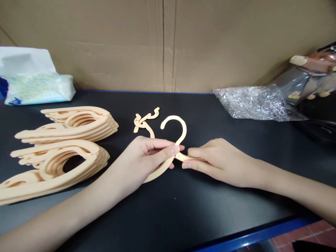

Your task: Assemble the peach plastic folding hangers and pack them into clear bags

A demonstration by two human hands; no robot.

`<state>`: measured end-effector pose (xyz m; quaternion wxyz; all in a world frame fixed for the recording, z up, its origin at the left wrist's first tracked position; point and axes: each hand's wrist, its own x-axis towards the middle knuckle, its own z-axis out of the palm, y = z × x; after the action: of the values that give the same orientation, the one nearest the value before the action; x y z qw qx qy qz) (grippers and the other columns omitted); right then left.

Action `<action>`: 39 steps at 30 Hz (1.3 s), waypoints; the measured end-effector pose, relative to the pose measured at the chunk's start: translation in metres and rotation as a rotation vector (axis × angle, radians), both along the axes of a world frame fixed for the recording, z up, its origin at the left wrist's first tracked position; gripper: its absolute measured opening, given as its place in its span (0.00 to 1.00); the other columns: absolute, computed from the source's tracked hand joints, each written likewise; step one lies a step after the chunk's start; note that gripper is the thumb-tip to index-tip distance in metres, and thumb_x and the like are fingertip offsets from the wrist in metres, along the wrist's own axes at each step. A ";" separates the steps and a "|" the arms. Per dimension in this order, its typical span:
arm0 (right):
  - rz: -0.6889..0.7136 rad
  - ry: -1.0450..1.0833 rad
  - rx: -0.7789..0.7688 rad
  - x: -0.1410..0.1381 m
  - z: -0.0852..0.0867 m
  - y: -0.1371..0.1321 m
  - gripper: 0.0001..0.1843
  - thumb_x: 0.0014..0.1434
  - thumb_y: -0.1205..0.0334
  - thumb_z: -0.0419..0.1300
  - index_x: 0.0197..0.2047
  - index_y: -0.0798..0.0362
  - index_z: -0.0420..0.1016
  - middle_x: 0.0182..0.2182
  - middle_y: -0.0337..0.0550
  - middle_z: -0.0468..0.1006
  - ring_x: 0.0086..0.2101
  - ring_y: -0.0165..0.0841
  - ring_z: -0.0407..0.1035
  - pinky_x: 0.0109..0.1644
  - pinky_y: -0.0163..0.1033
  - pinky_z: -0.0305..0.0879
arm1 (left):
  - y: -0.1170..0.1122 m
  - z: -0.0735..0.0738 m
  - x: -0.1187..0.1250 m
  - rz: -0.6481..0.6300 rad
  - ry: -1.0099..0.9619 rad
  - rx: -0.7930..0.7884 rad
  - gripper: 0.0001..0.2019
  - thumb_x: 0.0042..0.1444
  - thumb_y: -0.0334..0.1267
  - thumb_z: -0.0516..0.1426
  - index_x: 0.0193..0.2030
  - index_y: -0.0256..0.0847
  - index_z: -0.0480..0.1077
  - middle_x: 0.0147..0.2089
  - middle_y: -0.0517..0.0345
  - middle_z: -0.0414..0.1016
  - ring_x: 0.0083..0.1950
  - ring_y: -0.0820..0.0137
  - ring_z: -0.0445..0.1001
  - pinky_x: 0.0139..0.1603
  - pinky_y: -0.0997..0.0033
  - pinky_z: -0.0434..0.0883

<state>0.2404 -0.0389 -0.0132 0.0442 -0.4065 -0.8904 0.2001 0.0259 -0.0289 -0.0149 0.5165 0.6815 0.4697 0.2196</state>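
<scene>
A cream folding clothes hanger (183,131) is held over the middle of the dark table, its hook curving up and away from me. My left hand (147,155) pinches it just below the hook, and one curved arm of it runs down behind that hand. My right hand (220,161) grips a short arm jutting out to the right, with thumb and bent fingers closed on it. Just beyond my left hand lie small cream hanger parts (141,122), partly hidden by that hand.
Two stacks of folded cream hangers, a rear stack (78,127) and a front stack (86,161), lie at left. A tissue pack (39,87) stands behind them. Crumpled clear plastic (252,101) and a bagged brown item (315,77) lie at right. Cardboard (110,42) walls the back.
</scene>
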 end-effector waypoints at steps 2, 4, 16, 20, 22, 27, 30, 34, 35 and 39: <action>-0.032 0.017 -0.024 -0.001 0.001 -0.001 0.24 0.72 0.49 0.47 0.27 0.53 0.64 0.19 0.32 0.59 0.20 0.25 0.54 0.27 0.36 0.43 | -0.003 0.000 0.001 -0.004 0.057 0.119 0.19 0.62 0.50 0.54 0.29 0.41 0.77 0.23 0.62 0.73 0.29 0.73 0.71 0.23 0.79 0.59; -0.068 0.066 -0.054 -0.001 0.001 -0.002 0.25 0.72 0.48 0.47 0.26 0.53 0.64 0.19 0.31 0.59 0.20 0.25 0.54 0.27 0.36 0.45 | -0.006 0.000 0.002 -0.020 0.076 0.254 0.17 0.65 0.46 0.52 0.31 0.41 0.75 0.24 0.65 0.71 0.27 0.76 0.69 0.26 0.80 0.62; -0.510 0.217 0.019 0.026 -0.004 0.025 0.21 0.67 0.42 0.50 0.31 0.50 0.63 0.18 0.29 0.59 0.20 0.26 0.53 0.25 0.34 0.48 | -0.001 -0.015 -0.007 -0.018 0.218 0.648 0.16 0.66 0.39 0.51 0.56 0.39 0.71 0.53 0.55 0.78 0.49 0.68 0.77 0.49 0.70 0.71; -0.512 0.230 0.039 0.029 -0.005 0.027 0.19 0.67 0.43 0.52 0.32 0.50 0.63 0.19 0.29 0.60 0.20 0.26 0.54 0.25 0.34 0.49 | 0.000 -0.016 -0.009 -0.014 0.401 0.857 0.13 0.65 0.35 0.51 0.53 0.38 0.72 0.49 0.54 0.78 0.50 0.63 0.75 0.52 0.60 0.69; -0.490 0.231 0.096 0.028 -0.005 0.026 0.20 0.67 0.45 0.53 0.30 0.51 0.62 0.19 0.30 0.61 0.21 0.26 0.55 0.25 0.34 0.50 | -0.001 -0.014 -0.009 -0.050 0.512 0.933 0.12 0.65 0.35 0.52 0.51 0.39 0.73 0.47 0.54 0.78 0.49 0.59 0.73 0.48 0.56 0.68; -0.483 0.215 0.205 0.026 -0.003 0.025 0.19 0.67 0.50 0.55 0.28 0.51 0.60 0.21 0.32 0.64 0.21 0.26 0.57 0.27 0.35 0.51 | -0.002 -0.011 -0.009 -0.072 0.580 0.986 0.13 0.65 0.34 0.51 0.53 0.42 0.73 0.47 0.52 0.75 0.48 0.58 0.70 0.46 0.54 0.68; -0.510 0.164 0.242 0.026 0.000 0.026 0.19 0.66 0.51 0.55 0.27 0.51 0.61 0.22 0.33 0.65 0.21 0.26 0.57 0.26 0.35 0.50 | -0.004 -0.011 -0.008 -0.080 0.559 0.983 0.15 0.65 0.32 0.50 0.55 0.40 0.71 0.46 0.51 0.74 0.49 0.59 0.69 0.49 0.53 0.67; -0.577 0.107 0.256 0.026 0.003 0.027 0.14 0.65 0.52 0.57 0.31 0.51 0.65 0.22 0.34 0.68 0.22 0.28 0.59 0.25 0.35 0.51 | -0.008 -0.011 -0.007 -0.106 0.546 0.958 0.16 0.65 0.32 0.50 0.57 0.37 0.69 0.48 0.51 0.75 0.50 0.59 0.69 0.51 0.53 0.66; -0.583 0.100 0.256 0.026 0.003 0.028 0.13 0.64 0.52 0.58 0.32 0.51 0.66 0.22 0.34 0.68 0.22 0.28 0.59 0.25 0.35 0.51 | -0.008 -0.011 -0.007 -0.116 0.540 0.953 0.15 0.65 0.32 0.50 0.56 0.37 0.69 0.48 0.52 0.75 0.49 0.59 0.69 0.51 0.53 0.66; -0.562 0.057 0.240 0.028 0.004 0.029 0.15 0.65 0.52 0.57 0.29 0.51 0.65 0.22 0.35 0.68 0.21 0.28 0.59 0.25 0.35 0.50 | -0.010 -0.012 -0.007 -0.148 0.506 0.940 0.14 0.65 0.32 0.50 0.56 0.38 0.68 0.47 0.53 0.76 0.48 0.60 0.69 0.50 0.56 0.66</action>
<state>0.2685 -0.0100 -0.0091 0.1702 -0.6228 -0.7589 0.0848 0.0191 -0.0384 -0.0266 0.0404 0.9021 0.3811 0.1981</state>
